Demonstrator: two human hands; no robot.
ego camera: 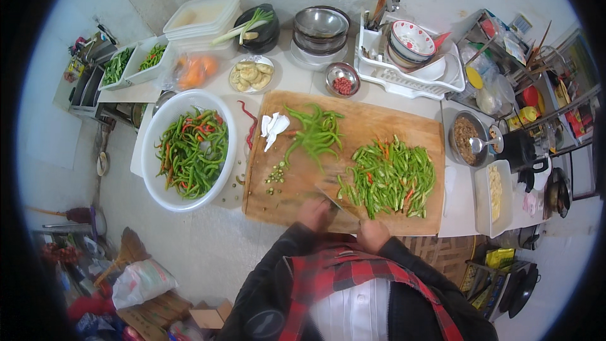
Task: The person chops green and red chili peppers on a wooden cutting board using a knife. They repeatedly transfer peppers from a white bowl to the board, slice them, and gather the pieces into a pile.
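My right hand (373,235) grips a kitchen knife (342,204) at the near edge of a wooden cutting board (293,199). The blade slants up and to the left. Close to its left side is my left hand (316,214), blurred, with the fingers bent over the board; anything beneath them is hidden. Cut green peppers (393,177), mixed with a few red pieces, lie heaped on the board's right half. Farther back rests a pile of whole green chili peppers (315,132). Cut-off pepper ends (274,175) are scattered at the left, in front of a crumpled white tissue (274,125).
A white plastic basket (230,151) of whole peppers stands left of the board. Behind are a small steel bowl (330,86), stacked metal bowls (322,23) and a dish rack (402,86). A grey bowl (482,128) with a spoon and a rectangular white container (506,199) stand at right.
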